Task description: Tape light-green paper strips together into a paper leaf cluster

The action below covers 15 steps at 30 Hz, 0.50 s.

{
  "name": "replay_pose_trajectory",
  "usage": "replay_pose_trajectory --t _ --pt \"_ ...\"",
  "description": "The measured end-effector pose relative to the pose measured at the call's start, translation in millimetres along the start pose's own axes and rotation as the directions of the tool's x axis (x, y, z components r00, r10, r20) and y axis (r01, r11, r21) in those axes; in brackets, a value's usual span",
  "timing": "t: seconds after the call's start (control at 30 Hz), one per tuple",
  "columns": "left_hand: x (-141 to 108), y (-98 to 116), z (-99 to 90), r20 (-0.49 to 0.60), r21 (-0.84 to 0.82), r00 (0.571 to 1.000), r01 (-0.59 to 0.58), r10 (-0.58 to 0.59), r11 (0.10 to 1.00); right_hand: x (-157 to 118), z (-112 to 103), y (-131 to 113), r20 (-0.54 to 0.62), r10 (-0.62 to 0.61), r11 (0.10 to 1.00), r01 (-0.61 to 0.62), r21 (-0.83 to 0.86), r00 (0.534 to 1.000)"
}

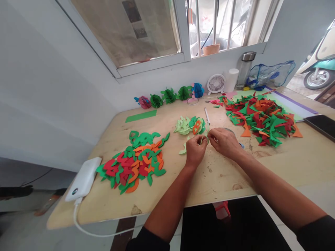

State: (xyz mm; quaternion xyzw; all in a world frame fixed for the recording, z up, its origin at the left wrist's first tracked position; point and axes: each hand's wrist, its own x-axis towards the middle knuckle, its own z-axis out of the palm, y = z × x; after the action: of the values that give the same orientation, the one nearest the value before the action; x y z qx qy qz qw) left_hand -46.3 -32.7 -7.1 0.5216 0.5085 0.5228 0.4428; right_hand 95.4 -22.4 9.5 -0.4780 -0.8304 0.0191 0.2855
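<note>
Near the middle of the wooden table (222, 174), my left hand (195, 148) and my right hand (224, 141) meet, fingertips pinched on a small light green paper piece (206, 134). Most of that piece is hidden by the fingers. Just beyond them lies a cluster of light green paper cutouts (183, 125), with an orange cutout (197, 127) and darker green ones at its right. One light green cutout (183, 150) rests beside my left hand. Behind the hands is a white pen (207, 115). Something round and grey with a blue part is partly covered by my right hand.
Green, red and orange cutouts (138, 160) are heaped at left; paper scraps (264, 118) pile up at right. Several folded paper figures (169, 94) line the wall near a small fan (216, 83) and bottle (246, 69). A power bank (83, 179) and phone (321, 125) sit at opposite edges.
</note>
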Motion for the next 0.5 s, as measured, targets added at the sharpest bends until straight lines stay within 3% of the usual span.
replay_pose_trajectory --t 0.17,0.5 --pt "-0.4 2.8 -0.1 0.021 0.102 0.996 -0.085 0.083 0.991 -0.7 2.1 1.0 0.008 0.001 0.999 -0.001 -0.04 1.0" --pt "-1.1 5.0 -0.7 0.03 0.232 0.992 -0.127 0.124 0.964 -0.9 -0.2 -1.9 0.039 0.019 0.993 -0.014 -0.113 0.999"
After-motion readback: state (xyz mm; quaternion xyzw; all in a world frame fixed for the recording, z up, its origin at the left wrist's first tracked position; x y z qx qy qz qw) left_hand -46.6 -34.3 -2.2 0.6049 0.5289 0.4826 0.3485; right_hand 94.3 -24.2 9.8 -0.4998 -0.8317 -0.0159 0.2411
